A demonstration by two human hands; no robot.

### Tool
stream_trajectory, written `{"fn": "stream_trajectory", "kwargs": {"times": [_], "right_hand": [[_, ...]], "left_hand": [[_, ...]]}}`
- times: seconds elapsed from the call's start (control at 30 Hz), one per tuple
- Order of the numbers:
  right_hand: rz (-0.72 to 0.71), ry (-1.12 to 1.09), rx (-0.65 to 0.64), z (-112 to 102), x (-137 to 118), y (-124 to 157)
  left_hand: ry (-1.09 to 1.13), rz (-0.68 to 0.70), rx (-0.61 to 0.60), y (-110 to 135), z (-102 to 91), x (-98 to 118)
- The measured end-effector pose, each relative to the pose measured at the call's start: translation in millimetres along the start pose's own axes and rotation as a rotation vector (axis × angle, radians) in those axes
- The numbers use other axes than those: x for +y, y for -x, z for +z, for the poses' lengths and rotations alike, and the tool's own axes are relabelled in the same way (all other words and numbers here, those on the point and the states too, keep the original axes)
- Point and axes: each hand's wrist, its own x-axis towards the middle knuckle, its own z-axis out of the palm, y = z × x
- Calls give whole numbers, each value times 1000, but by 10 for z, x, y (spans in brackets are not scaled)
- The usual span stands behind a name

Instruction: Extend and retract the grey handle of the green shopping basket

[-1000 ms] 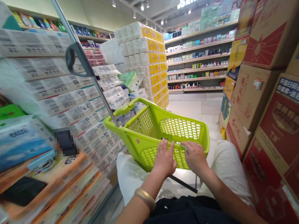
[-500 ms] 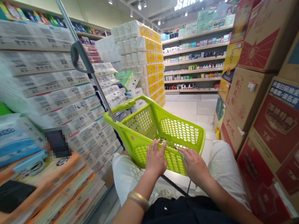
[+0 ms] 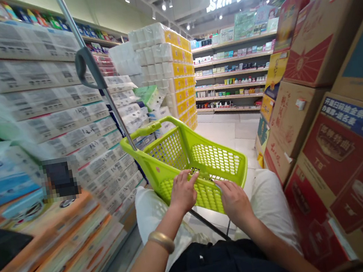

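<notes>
A lime-green plastic shopping basket (image 3: 219, 160) on wheels stands in the aisle just in front of my legs. Its grey pull handle (image 3: 88, 70) rises on a metal pole at the far left corner. My left hand (image 3: 183, 194) rests on the basket's near rim with fingers stretched out over the edge; a gold bangle sits on that wrist. My right hand (image 3: 235, 201) lies on the same rim to the right, its fingers curled over the edge. The inside of the basket shows nothing but its mesh.
Stacked tissue packs (image 3: 63, 127) wall the left side. Red and brown cartons (image 3: 335, 130) are piled on the right. A yellow-and-white tower of paper rolls (image 3: 167, 69) stands ahead on the left. The tiled aisle floor (image 3: 229, 130) runs to product shelves (image 3: 234, 77) at the back.
The basket and both hands have shifted slightly left in view and the side stacks have slid past. My left fingers have spread further over the rim.
</notes>
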Motion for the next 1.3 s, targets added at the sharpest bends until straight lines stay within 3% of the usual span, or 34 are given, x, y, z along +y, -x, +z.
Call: {"fn": "stream_trajectory", "kwargs": {"times": [0.17, 0.3, 0.47, 0.77, 0.9, 1.07, 1.17, 1.3], "right_hand": [[42, -9, 13, -59, 66, 70], [86, -1, 7, -32, -27, 6], [18, -19, 39, 9, -142, -50], [77, -17, 199, -142, 302, 173], [86, -47, 215, -92, 234, 149], [-20, -64, 176, -15, 39, 87], [-12, -47, 183, -53, 133, 148], [121, -3, 244, -119, 304, 228]], "left_hand": [[-37, 11, 101, -96, -4, -56], [-15, 54, 73, -151, -55, 0], [-28, 7, 48, -129, -81, 165], [-74, -64, 14, -99, -125, 388], [-102, -76, -7, -132, -138, 441], [-101, -64, -11, -133, -132, 450], [-82, -46, 10, -102, -117, 427], [-58, -27, 39, -74, -94, 421]]}}
